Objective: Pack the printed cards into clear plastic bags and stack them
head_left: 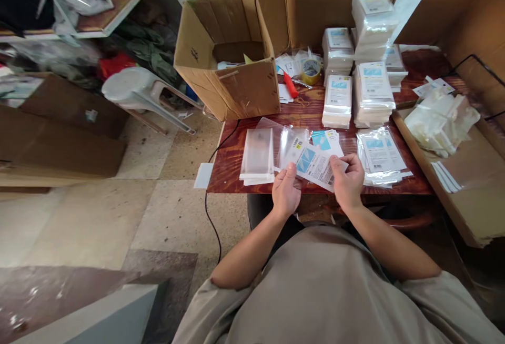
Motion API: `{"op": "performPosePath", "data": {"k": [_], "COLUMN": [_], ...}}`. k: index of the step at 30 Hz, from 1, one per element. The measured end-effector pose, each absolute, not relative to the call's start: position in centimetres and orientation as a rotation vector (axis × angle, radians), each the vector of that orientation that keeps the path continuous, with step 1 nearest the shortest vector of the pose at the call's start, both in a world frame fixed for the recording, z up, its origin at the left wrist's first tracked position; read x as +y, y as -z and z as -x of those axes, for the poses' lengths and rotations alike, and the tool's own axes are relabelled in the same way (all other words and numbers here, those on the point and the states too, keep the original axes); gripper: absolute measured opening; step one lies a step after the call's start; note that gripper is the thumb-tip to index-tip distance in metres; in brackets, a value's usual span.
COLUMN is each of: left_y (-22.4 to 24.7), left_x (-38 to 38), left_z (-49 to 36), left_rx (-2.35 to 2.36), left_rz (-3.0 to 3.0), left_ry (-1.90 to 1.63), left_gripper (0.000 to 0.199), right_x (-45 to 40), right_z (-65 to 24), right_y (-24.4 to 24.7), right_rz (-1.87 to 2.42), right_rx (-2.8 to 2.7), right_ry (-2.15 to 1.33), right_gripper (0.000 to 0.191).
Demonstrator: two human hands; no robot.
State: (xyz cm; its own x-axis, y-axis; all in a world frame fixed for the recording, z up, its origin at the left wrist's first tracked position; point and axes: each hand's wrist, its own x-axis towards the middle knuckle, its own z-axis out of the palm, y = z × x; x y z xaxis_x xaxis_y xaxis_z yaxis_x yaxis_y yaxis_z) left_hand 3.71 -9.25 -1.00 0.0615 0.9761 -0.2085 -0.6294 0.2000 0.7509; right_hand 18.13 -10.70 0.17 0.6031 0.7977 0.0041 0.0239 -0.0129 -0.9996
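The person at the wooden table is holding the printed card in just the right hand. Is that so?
Not quite: the head view shows the left hand holding the printed card too, along with the right hand, at the wooden table.

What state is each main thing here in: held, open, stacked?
Printed card: held near both ends
Left hand: gripping its left end
Right hand: gripping its right end
Cardboard box: open-topped, partly filled
Clear sleeves: lying in a flat pile
Bagged cards: stacked in several piles
Shallow tray: open, holding crumpled plastic
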Motion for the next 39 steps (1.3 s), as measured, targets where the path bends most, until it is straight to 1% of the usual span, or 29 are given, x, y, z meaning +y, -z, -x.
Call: {"op": "performPosePath", "data": {"k": [2, 4, 6, 7, 9, 11, 13, 14, 17, 19, 21, 25, 31, 36, 39], "left_y": [1.4, 1.5, 1.3, 1.1, 0.7, 0.2, 0.0, -0.1, -0.3, -0.5, -0.8, -1.1, -0.8, -1.2, -1.7], "left_x": [-9.7, -9.9, -9.9, -9.9, -10.1, -10.5, -10.8, -11.0, -10.9, -10.7, -10.7, -11.2, -11.3, -10.6, -11.1], "left_z": [-3.9, -3.7, -3.3, -3.2, -3.2, -3.4, -3.7, -3.7, -3.4, -2.9, -2.7, -3.2, -3.4, -4.7, -5.7], "left_rx": [0.817, 0.842, 0.859, 0.865, 0.862, 0.857, 0.869, 0.884, 0.942, 0.966, 0.984, 1.030, 1.075, 1.129, 1.067], "left_rz": [-0.592, -0.647, -0.659, -0.654, -0.667, -0.741, -0.830, -0.856, -0.871, -0.898, -0.947, -1.022, -1.118, -1.223, -1.305], "left_ry": [-1.292, -1.254, -1.194, -1.157, -1.072, -0.995, -0.943, -0.923, -0.910, -0.905, -0.877, -0.838, -0.733, -0.687, -0.578], "left_gripper": [0.041, 0.040, 0.043, 0.046, 0.051, 0.055, 0.054, 0.053, 0.055, 0.057, 0.060, 0.061, 0.061, 0.060, 0.058], "right_x": [-10.6, -10.5, -10.5, -10.5, -10.5, -10.6, -10.6, -10.6, -10.8, -11.0, -11.3, -11.6, -12.0, -11.7, -12.3], "right_z": [-17.7, -17.7, -17.8, -17.8, -17.5, -17.1, -17.0, -17.2, -18.7, -19.5, -19.7, -18.7, -19.6, -21.2, -24.1], "right_y": [-0.3, -0.7, -1.0, -1.1, -1.1, -1.0, -0.8, -0.8, -1.0, -1.1, -1.3, -1.1, -0.4, -0.9, -1.3], "right_rz": [1.375, 1.231, 1.113, 1.094, 1.151, 1.249, 1.284, 1.274, 1.202, 1.196, 1.245, 1.320, 1.311, 1.392, 1.487], "right_rx": [-0.701, -0.658, -0.669, -0.701, -0.742, -0.704, -0.659, -0.669, -0.806, -0.865, -0.857, -0.812, -0.846, -0.929, -0.894], "right_ry": [-0.834, -1.083, -1.326, -1.387, -1.335, -1.145, -1.079, -1.131, -1.456, -1.562, -1.508, -1.226, -1.296, -1.138, -0.944], "right_gripper": [0.042, 0.039, 0.044, 0.045, 0.041, 0.040, 0.041, 0.042, 0.048, 0.051, 0.051, 0.051, 0.051, 0.047, 0.041]}}
